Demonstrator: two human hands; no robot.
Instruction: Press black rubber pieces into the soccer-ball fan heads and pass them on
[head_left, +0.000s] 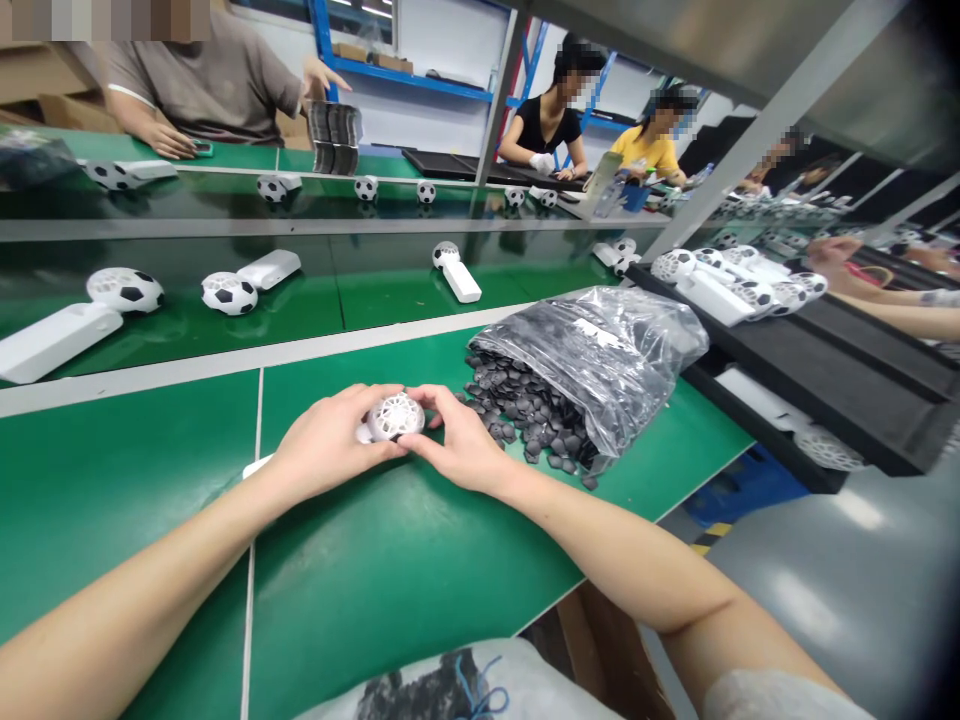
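White latticed ball point(399, 416), left hand point(330, 436) curled around one side, right hand point(466, 440) gripping the other

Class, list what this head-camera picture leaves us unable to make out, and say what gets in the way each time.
1) Head view: whether the ball-shaped piece joins the white end; the left hand covers the space between.
2) Head view: the ball-shaped piece's underside; it faces away.
3) Head view: how many black pieces there are; they overlap, and the glossy plastic bag covers some.
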